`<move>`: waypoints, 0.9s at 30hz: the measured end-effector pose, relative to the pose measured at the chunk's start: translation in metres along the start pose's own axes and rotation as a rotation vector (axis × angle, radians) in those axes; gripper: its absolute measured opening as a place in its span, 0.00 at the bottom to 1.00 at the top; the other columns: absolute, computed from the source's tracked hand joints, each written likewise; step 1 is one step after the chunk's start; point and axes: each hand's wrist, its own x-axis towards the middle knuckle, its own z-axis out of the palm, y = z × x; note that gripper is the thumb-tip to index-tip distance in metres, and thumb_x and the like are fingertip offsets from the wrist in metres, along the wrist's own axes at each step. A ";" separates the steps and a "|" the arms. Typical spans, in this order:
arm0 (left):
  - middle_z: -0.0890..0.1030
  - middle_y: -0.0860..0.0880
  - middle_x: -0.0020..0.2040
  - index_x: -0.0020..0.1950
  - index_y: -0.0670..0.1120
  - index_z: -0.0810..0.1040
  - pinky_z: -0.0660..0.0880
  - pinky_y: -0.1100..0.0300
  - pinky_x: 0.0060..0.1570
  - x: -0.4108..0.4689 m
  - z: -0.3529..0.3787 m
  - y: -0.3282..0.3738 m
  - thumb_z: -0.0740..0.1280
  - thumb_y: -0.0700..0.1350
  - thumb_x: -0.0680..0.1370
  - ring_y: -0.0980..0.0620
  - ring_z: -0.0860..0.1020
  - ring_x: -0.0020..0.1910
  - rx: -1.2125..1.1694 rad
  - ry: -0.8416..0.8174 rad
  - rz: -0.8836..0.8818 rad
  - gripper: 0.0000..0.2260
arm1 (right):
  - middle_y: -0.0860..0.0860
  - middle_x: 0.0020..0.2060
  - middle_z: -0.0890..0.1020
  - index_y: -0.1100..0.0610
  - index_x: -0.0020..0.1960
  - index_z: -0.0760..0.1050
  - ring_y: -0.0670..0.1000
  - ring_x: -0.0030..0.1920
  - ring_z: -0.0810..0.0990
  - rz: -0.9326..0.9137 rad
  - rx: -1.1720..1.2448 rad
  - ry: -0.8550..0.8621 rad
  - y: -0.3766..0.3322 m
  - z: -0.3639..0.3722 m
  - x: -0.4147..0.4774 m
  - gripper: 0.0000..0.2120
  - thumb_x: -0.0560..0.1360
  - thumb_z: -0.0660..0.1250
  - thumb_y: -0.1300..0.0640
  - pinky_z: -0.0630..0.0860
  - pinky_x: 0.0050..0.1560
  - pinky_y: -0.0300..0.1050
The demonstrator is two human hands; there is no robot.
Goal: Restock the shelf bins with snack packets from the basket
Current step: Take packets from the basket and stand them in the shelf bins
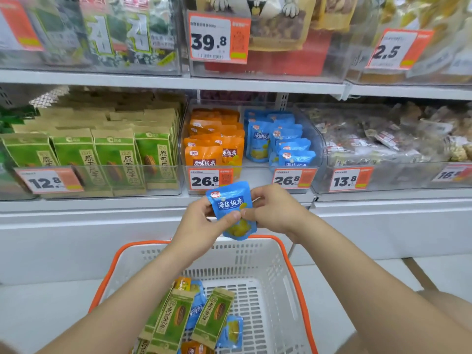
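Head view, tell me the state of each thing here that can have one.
Blue packet: held upright, not yet in a bin.
Left hand: grips the packet, thumb on its front.
Right hand: pinches its right edge.
Basket: open, several packets lying inside.
Clear bin: partly filled, space at front.

Held packet [231, 209]: blue, dark-blue band with white characters, yellow patch below. Basket [278, 274]: white, orange rim. Basket packets [178, 315]: green and tan; others blue, orange. Bin packets: orange [212, 149], blue [281, 139], green [115, 154]. Price tags [209, 180]: white, orange, black digits.
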 end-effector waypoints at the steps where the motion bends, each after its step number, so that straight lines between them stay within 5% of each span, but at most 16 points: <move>1: 0.88 0.56 0.52 0.62 0.52 0.83 0.79 0.62 0.46 0.004 0.000 0.009 0.79 0.45 0.76 0.55 0.86 0.51 0.067 0.020 0.054 0.15 | 0.51 0.45 0.88 0.51 0.55 0.85 0.52 0.47 0.87 -0.020 -0.052 0.021 -0.007 -0.008 0.000 0.09 0.75 0.77 0.56 0.84 0.53 0.56; 4: 0.86 0.59 0.52 0.61 0.57 0.76 0.81 0.58 0.46 0.017 0.003 0.039 0.81 0.47 0.73 0.57 0.85 0.50 0.202 0.074 0.220 0.21 | 0.47 0.45 0.86 0.48 0.58 0.85 0.44 0.45 0.84 -0.071 -0.082 0.067 -0.027 -0.035 -0.002 0.11 0.77 0.76 0.55 0.78 0.41 0.39; 6: 0.84 0.60 0.54 0.62 0.58 0.74 0.82 0.52 0.47 0.027 0.010 0.060 0.81 0.49 0.73 0.57 0.85 0.49 0.310 0.116 0.339 0.24 | 0.41 0.35 0.82 0.49 0.57 0.85 0.38 0.35 0.79 -0.135 -0.101 0.120 -0.037 -0.053 0.000 0.10 0.77 0.76 0.57 0.71 0.34 0.31; 10: 0.84 0.60 0.48 0.56 0.56 0.77 0.80 0.49 0.46 0.053 0.031 0.094 0.81 0.50 0.71 0.56 0.83 0.45 0.461 0.308 0.459 0.18 | 0.48 0.40 0.85 0.49 0.58 0.80 0.42 0.30 0.75 -0.151 -0.104 0.324 -0.044 -0.086 0.013 0.12 0.76 0.74 0.58 0.70 0.27 0.35; 15: 0.82 0.57 0.43 0.49 0.51 0.75 0.75 0.54 0.39 0.101 0.052 0.113 0.80 0.49 0.73 0.53 0.79 0.42 0.616 0.345 0.438 0.14 | 0.54 0.46 0.80 0.54 0.58 0.82 0.54 0.49 0.77 -0.131 -0.314 0.499 -0.037 -0.121 0.028 0.17 0.75 0.61 0.66 0.70 0.42 0.40; 21: 0.84 0.49 0.52 0.56 0.51 0.73 0.77 0.45 0.52 0.156 0.069 0.122 0.78 0.53 0.75 0.41 0.80 0.53 0.862 0.318 0.365 0.18 | 0.57 0.53 0.84 0.57 0.60 0.81 0.58 0.58 0.80 -0.130 -0.345 0.542 -0.035 -0.136 0.052 0.19 0.73 0.61 0.68 0.77 0.56 0.48; 27: 0.82 0.42 0.61 0.69 0.49 0.77 0.77 0.47 0.55 0.200 0.067 0.121 0.77 0.42 0.74 0.36 0.80 0.60 1.091 0.219 0.161 0.24 | 0.58 0.59 0.81 0.54 0.61 0.80 0.63 0.63 0.76 -0.098 -0.421 0.551 -0.025 -0.138 0.078 0.18 0.73 0.65 0.64 0.77 0.63 0.55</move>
